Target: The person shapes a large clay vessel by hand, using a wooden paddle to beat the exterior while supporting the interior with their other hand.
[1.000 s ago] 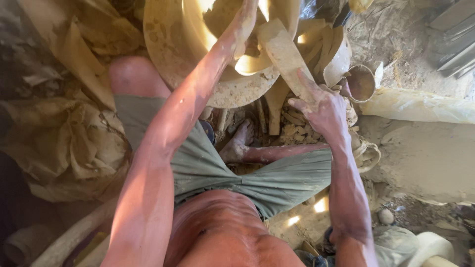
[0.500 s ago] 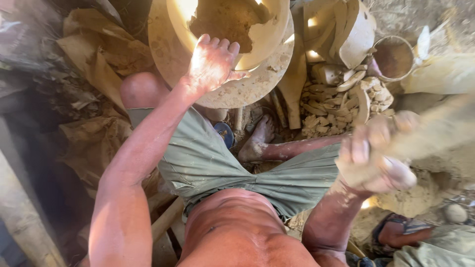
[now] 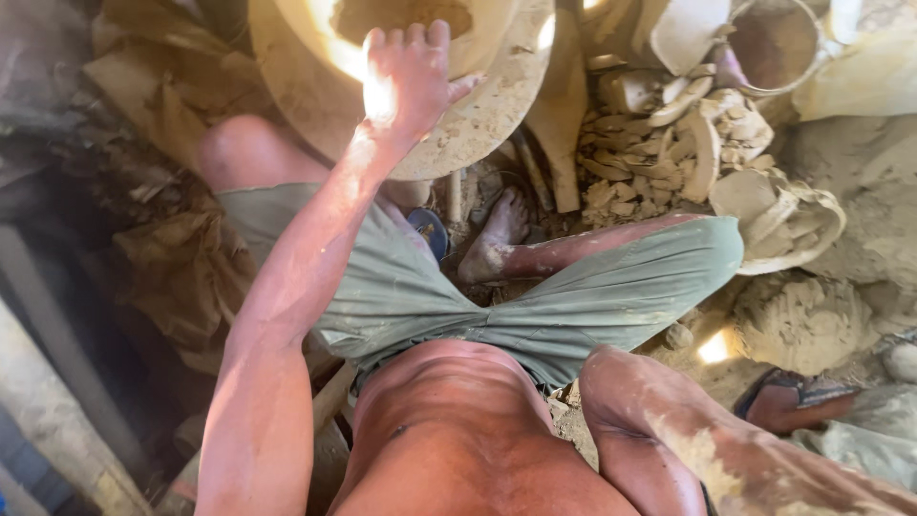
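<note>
Clay pot [image 3: 420, 24] is steadied by the left hand [image 3: 406, 81], fingers spread flat, unclenched, on its rim; right hand unseen.

Broken clay pieces [image 3: 669, 134] lie heaped beside a cracked bowl [image 3: 793, 225]. A clay lump [image 3: 798, 325] sits near what looks like a sandal [image 3: 788, 401].

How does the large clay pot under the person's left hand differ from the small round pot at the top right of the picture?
The large clay pot is far wider than the small round pot. The large clay pot is pale tan and sunlit; the small round pot is darker, reddish-brown inside. The left hand rests on the large pot's rim, while nothing touches the small one. Both stand open-mouthed and are cut off by the picture's top edge.
</note>
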